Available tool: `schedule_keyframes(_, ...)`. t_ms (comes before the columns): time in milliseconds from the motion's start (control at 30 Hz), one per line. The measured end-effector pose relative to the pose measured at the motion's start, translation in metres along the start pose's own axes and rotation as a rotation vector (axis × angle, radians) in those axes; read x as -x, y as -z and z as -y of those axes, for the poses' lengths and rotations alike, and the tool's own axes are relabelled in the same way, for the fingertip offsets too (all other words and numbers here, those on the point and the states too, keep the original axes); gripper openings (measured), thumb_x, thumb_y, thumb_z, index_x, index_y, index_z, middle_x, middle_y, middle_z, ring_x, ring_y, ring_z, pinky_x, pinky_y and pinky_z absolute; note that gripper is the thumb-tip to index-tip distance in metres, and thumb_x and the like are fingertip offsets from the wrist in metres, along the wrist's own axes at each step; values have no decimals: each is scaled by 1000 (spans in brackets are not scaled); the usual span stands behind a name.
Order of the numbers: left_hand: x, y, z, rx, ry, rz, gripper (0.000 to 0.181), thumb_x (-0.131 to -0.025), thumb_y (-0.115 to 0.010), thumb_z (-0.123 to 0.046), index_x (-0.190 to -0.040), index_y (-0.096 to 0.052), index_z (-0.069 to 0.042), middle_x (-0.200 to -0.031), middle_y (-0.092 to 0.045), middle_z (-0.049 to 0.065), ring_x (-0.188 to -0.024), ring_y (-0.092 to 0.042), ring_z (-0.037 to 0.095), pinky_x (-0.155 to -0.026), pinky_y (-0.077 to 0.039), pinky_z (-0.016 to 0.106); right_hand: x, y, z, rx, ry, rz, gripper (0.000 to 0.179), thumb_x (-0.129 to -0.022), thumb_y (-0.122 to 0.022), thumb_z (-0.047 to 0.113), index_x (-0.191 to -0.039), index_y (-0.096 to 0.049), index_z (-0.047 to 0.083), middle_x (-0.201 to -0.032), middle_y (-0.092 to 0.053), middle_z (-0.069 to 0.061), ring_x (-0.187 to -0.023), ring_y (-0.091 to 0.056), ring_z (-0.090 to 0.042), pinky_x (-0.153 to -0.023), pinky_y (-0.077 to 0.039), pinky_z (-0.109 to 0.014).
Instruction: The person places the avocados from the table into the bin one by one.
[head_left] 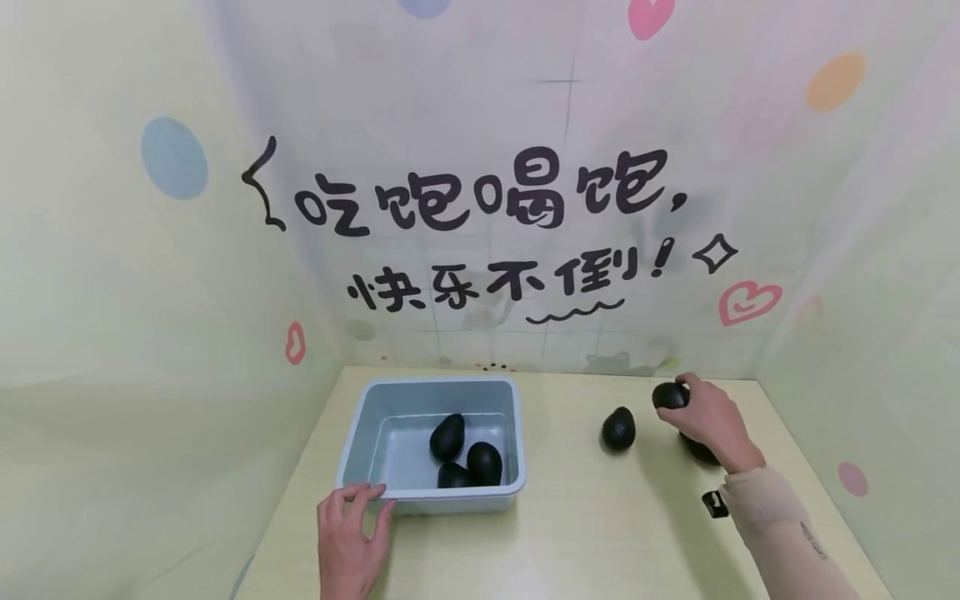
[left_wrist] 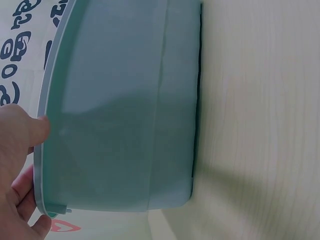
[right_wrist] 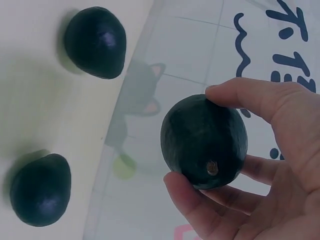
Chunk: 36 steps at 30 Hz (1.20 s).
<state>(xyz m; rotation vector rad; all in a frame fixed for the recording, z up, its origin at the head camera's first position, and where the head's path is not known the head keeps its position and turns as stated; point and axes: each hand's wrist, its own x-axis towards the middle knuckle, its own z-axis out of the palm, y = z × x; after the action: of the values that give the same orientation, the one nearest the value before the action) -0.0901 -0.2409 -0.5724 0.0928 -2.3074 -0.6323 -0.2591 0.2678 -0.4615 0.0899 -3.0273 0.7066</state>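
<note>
With fingers of the right hand (head_left: 711, 417) clamped on an avocado (head_left: 666, 396), holding it above the table (head_left: 573, 533), at three o'clock of the blue bin (head_left: 457, 505)

Pinching the rim (head_left: 450, 493) near eight o'clock with the left hand (head_left: 348, 535), probably steadying the bin; gripping around the fruit's widest part, likely against slipping; showing dark, faintly rough skin, a brown stem scar (right_wrist: 212, 167) and smooth, round-cornered plastic
</note>
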Motion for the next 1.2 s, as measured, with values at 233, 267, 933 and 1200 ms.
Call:
schedule_keyframes(233, 1, -2, 2, 4, -13, -6, 28, -78, -91, -10, -101, -77, -8, -108, -63, 14, -105, -55, 37, -86, -42, 46, -8, 4, 18, -3, 43, -49, 66, -87, -75, 33, -137, -55, -6, -122, -68, -34, -99, -67, -45, -82, -54, -60)
schedule_keyframes(267, 1, -1, 2, 1, -11, -4, 28, -78, -91, -10, -102, -77, -9, -108, -63, 14, -105, -55, 36, -86, -42, 47, -10, 4, 21, -4, 49, -52, 66, -87, -75, 32, -137, -56, -6, -122, -68, -33, -99, -67, -44, -83, -54, -59)
schedule_keyframes(933, 1, -2, -1, 6, -4, -2, 27, -78, -91, -10, -101, -77, -9, -108, -64, 13, -105, -54, 35, -85, -43, 44, -41, 18, 106, -24, 217, -71, 64, -86, -77, 26, -140, -59, -3, -128, -70, -28, -109, -66, -42, -93, -54, -57)
schedule_keyframes(1200, 0, -2, 0, 6, -11, -11, 28, -78, -91, -10, -102, -77, -8, -108, -64, 14, -105, -54, 36, -85, -43, 45, -44, 9, 132, -39, 264, -50, 66, -85, -80, 27, -141, -59, -1, -132, -68, -26, -114, -66, -42, -94, -54, -57)
